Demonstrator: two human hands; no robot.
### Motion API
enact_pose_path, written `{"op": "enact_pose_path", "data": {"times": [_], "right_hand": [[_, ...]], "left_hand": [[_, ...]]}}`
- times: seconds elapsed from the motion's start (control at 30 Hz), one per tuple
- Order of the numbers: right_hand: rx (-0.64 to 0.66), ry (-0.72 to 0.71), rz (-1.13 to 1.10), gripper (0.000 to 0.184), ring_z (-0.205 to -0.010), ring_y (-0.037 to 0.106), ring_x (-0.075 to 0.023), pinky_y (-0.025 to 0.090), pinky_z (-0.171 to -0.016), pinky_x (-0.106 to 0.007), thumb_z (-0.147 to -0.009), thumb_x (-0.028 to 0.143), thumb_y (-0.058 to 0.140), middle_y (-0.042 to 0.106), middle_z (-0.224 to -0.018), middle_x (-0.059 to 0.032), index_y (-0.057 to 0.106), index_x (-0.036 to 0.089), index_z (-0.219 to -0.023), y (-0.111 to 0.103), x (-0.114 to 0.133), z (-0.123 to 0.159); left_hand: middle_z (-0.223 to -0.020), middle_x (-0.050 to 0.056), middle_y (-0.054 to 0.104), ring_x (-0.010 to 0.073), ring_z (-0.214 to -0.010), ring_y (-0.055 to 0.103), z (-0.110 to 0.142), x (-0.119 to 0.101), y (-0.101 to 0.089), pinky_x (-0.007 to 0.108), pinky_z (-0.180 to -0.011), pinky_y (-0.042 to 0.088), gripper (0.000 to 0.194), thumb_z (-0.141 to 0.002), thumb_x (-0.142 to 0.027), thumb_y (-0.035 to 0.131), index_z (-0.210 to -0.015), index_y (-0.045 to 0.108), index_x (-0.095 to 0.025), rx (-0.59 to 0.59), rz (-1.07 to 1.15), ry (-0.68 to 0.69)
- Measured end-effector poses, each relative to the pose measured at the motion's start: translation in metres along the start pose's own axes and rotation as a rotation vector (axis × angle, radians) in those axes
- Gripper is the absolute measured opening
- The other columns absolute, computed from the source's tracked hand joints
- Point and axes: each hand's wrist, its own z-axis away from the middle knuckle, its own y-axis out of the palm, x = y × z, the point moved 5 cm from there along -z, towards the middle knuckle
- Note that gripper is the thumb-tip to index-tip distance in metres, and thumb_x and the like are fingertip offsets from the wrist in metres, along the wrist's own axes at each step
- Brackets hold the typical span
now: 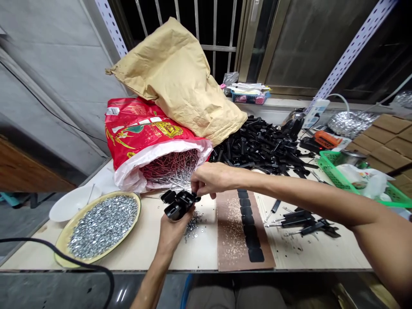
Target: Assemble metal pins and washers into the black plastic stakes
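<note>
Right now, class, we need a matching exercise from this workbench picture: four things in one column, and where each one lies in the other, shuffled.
Things:
1. black plastic part
2. small washers
3. long pins
4. brown paper sack

Places:
A. spilling from the red bag
B. heaped on the yellow-rimmed plate
C. leaning on top of the red bag
D. in the left hand, with the right hand touching it

Pairs: 1-D, 2-B, 3-A, 4-C

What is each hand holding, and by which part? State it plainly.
The left hand grips a black plastic part from below, around its lower end. The right hand pinches the part's top edge; whether it holds anything small there cannot be told.
</note>
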Motion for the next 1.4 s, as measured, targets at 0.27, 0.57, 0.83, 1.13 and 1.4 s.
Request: {"op": "enact_pose_path", "data": {"times": [0.27,0.57,0.83,1.13,1.4], "right_hand": [[-0.009,-0.137,0.163,0.029,-0.062,0.051,-0.0083,0.037,-0.057,-0.019,-0.069,-0.005,0.057,0.064,-0.075,-0.0011,0.067,0.009,-0.093,-0.007,0.025,-0.008],[-0.329,0.009,0.042,0.022,-0.075,0.057,-0.0108,0.04,-0.067,-0.021,-0.093,0.023,0.044,0.065,-0.087,-0.0042,0.064,0.013,-0.096,0.011,-0.029,-0.032],[-0.256,0.276,0.259,0.026,-0.087,0.063,-0.0223,0.046,-0.072,-0.031,-0.083,0.001,0.041,0.066,-0.101,-0.0178,0.064,0.007,-0.094,0.094,-0.069,-0.081],[-0.495,0.181,0.106,0.042,-0.074,0.062,-0.0174,0.048,-0.068,-0.03,-0.086,0.006,0.041,0.066,-0.09,-0.0072,0.045,0.015,-0.127,0.058,-0.069,-0.034],[-0.872,-0.248,-0.839,0.036,-0.07,0.064,-0.0112,0.051,-0.068,-0.025,-0.084,0.026,0.058,0.066,-0.078,0.0023,0.041,0.023,-0.116,0.016,-0.017,0.008]], "left_hand": [[-0.078,0.006,0.072,0.026,-0.08,0.066,0.004,0.009,-0.003,0.032,-0.068,0.051,0.043,-0.054,-0.035,0.083,-0.089,0.072,-0.014,0.012,0.022,-0.063],[-0.093,0.004,0.072,0.021,-0.097,0.064,0.014,0.001,-0.01,0.035,-0.097,0.044,0.029,-0.065,-0.031,0.078,-0.09,0.07,-0.018,0.069,0.427,-0.01],[-0.105,0.006,0.071,0.0258,-0.112,0.058,0.018,0.001,-0.014,0.039,-0.105,0.038,0.035,-0.064,-0.039,0.079,-0.093,0.073,-0.021,-0.021,0.146,-0.022],[-0.087,0.004,0.073,0.0218,-0.093,0.067,0.0,0.009,-0.004,0.039,-0.097,0.046,0.029,-0.064,-0.035,0.079,-0.085,0.071,-0.018,0.089,0.425,0.0],[-0.102,0.01,0.073,0.0297,-0.106,0.063,0.013,-0.001,0.005,0.041,-0.096,0.047,0.045,-0.057,-0.039,0.081,-0.095,0.072,-0.016,0.039,0.045,-0.149]]}}
